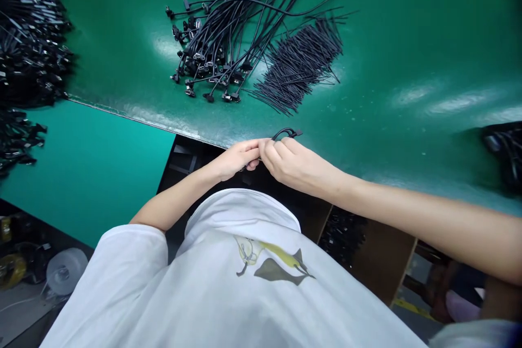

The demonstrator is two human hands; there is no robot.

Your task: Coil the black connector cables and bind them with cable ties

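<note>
My left hand (240, 159) and my right hand (285, 162) meet at the front edge of the green table, fingers closed together. Between them is a black cable (284, 131), bent into a small loop that shows above my right fingers, with a dark connector end sticking out to the right. Most of the cable is hidden by my hands. Farther up the table lies a spread bunch of black cables (228, 27) with plug ends toward me. Right beside it is a heap of short thin black ties (299, 62).
Large bundles of black cables (32, 43) stand at the far left. Another dark bundle (505, 152) lies at the right edge. Below the table are a box (371, 261) with dark pieces beside it and, at lower left, a white spool (67, 272).
</note>
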